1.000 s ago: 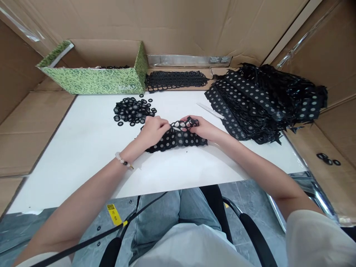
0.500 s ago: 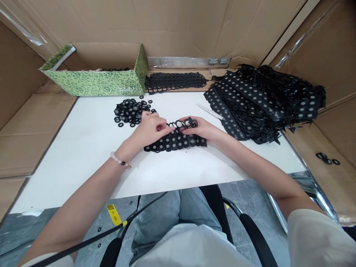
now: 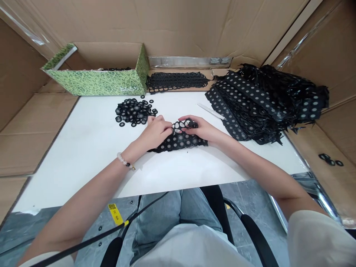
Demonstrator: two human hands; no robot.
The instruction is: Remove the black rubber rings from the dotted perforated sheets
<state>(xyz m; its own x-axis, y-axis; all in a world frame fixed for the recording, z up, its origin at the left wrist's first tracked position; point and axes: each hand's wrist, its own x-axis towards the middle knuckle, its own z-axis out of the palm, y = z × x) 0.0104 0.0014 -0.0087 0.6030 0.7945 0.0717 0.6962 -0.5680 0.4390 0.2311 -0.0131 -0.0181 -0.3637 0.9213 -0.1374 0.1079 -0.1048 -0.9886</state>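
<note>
We find the left hand [image 3: 155, 131] and right hand [image 3: 193, 128] close together, both pinching the upper edge of a black perforated strip [image 3: 178, 142] on the white worktop [image 3: 78, 159]. Beyond them lies a heap of loose black rings [image 3: 135, 112]. The bulk of the material remains in a tall stack of dotted strips [image 3: 244, 104] at right. A band of linked rings [image 3: 175, 81] lies beside a green patterned box [image 3: 94, 83], and cardboard sheeting [image 3: 111, 22] lines the surroundings.
</note>
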